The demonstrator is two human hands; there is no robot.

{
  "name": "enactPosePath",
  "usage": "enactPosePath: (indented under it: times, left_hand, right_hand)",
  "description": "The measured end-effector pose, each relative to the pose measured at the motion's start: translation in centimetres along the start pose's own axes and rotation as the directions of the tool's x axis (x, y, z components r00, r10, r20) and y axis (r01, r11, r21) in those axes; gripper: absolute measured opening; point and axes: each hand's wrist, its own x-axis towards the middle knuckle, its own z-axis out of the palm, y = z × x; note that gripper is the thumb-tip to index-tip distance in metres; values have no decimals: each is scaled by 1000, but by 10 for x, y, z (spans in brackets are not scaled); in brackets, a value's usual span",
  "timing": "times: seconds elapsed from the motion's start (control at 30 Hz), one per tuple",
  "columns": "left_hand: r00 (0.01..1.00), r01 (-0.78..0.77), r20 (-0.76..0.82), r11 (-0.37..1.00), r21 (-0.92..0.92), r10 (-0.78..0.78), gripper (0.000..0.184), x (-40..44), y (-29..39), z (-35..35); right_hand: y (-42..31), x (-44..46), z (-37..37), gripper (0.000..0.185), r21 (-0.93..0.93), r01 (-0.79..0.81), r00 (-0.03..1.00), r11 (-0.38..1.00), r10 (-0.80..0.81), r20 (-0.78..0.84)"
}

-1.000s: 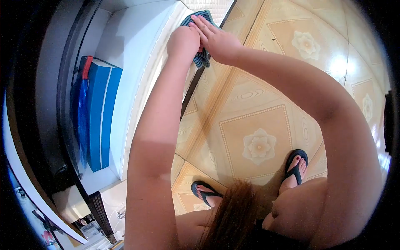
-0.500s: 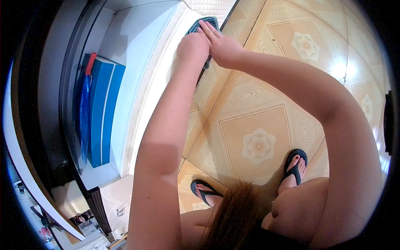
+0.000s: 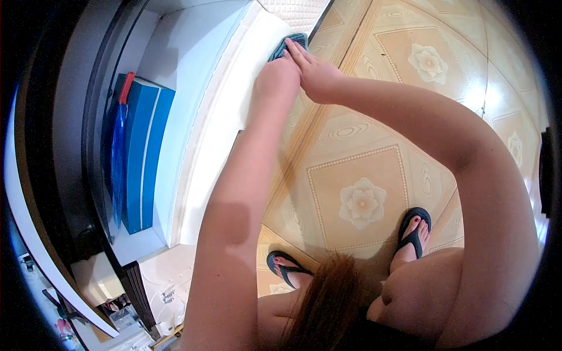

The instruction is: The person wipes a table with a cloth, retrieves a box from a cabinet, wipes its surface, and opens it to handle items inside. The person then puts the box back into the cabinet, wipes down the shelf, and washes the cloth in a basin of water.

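Observation:
A dark teal striped cloth (image 3: 296,40) lies on the corner of the white padded edge (image 3: 225,99) at the top of the view. Over its near part is my left hand (image 3: 277,79), closed, with its fingers curled down and mostly hidden. Beside it, touching, my right hand (image 3: 319,79) rests with its fingers stretched out across the cloth. Both arms reach forward, and the hands cover much of the cloth.
On the white shelf to the left stands a blue box (image 3: 146,155), with a red-handled blue item (image 3: 126,88) against it. Patterned floor tiles (image 3: 363,202) spread to the right. Feet in black flip-flops (image 3: 417,231) stand below.
Both hands have shifted slightly down and to the right together with the cloth. A dark piece that hung below the hands no longer shows.

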Motion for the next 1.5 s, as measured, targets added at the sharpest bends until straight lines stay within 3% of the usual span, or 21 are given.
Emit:
enactPosePath:
  times: [0.13,0.37,0.53,0.63,0.73,0.77,0.9,1.0,1.17,1.3,1.4,1.5]
  left_hand:
    - [1000,-21,-1,1000,1,21,21,-12,-4,10]
    - [991,-134,23,990,44,133,19,-35,-16,28]
    - [996,-68,67,998,9,67,21,-51,-30,45]
    - [996,2,91,997,-74,5,25,-74,-37,39]
    - [988,30,152,999,-35,-25,24,-98,-57,49]
    - [984,25,179,1000,1,-25,22,-106,-65,53]
    - [967,87,244,996,-29,-78,25,-149,-84,43]
    - [959,151,256,985,-86,-124,30,-183,-102,40]
    - [858,424,386,892,-158,-339,37,-233,-118,23]
    - [880,411,337,893,-182,-336,39,-273,-138,19]
    - [900,398,280,892,-215,-334,40,-298,-147,14]
    - [872,440,320,880,-179,-370,38,-320,-156,2]
  right_hand:
    - [-5,-4,2,84,72,14,996,997,-21,88]
    - [-5,-6,26,78,107,139,985,984,-149,92]
    - [-14,-8,30,73,202,253,959,946,-272,75]
    - [-32,-9,36,71,166,382,919,909,-392,35]
    - [-59,-8,34,71,165,439,888,883,-454,72]
    - [-65,-8,32,72,253,453,872,855,-484,74]
    - [-103,-6,28,72,368,490,822,790,-560,106]
    - [-133,-5,18,73,394,487,773,780,-594,222]
    - [-179,-10,17,72,494,570,698,656,-704,130]
    - [-221,-12,25,70,550,627,675,552,-737,-29]
    - [-243,-19,27,61,602,662,681,446,-693,-235]
    - [-270,-16,26,45,707,621,665,337,-704,-249]
